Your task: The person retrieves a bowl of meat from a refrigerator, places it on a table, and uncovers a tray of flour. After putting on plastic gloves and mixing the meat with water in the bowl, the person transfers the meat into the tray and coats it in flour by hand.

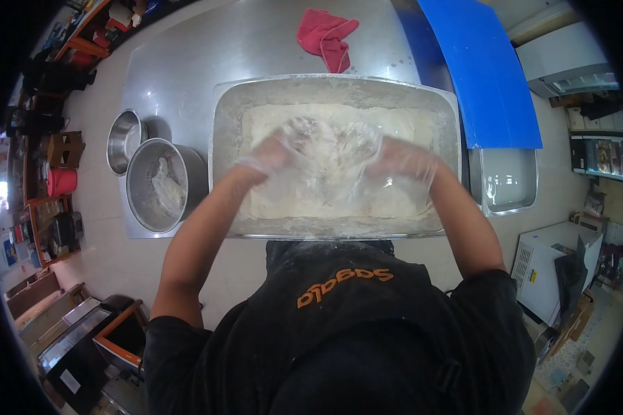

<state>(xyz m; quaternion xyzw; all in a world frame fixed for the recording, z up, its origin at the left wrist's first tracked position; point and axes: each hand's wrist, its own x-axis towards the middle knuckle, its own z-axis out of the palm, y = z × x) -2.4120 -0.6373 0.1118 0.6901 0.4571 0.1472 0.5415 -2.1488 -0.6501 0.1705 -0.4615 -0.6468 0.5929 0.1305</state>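
Observation:
A large metal tray (221, 138) holds a layer of pale floury material (284, 200). Both hands are over the middle of this tray, in thin clear plastic gloves dusted white. My left hand (284, 149) comes in from the left side and my right hand (387, 155) from the right, a short gap between them. Motion smears the fingers of both, so their shape and anything between them cannot be made out. Whether they touch the pale material is also unclear.
Left of the tray stand a deep metal pot (195, 162) with a whitish item inside and a smaller metal bowl (126, 142). A red cloth (325, 34) lies behind the tray on the metal table (180, 62). At right are a blue board (488, 69) and a metal container (509, 180).

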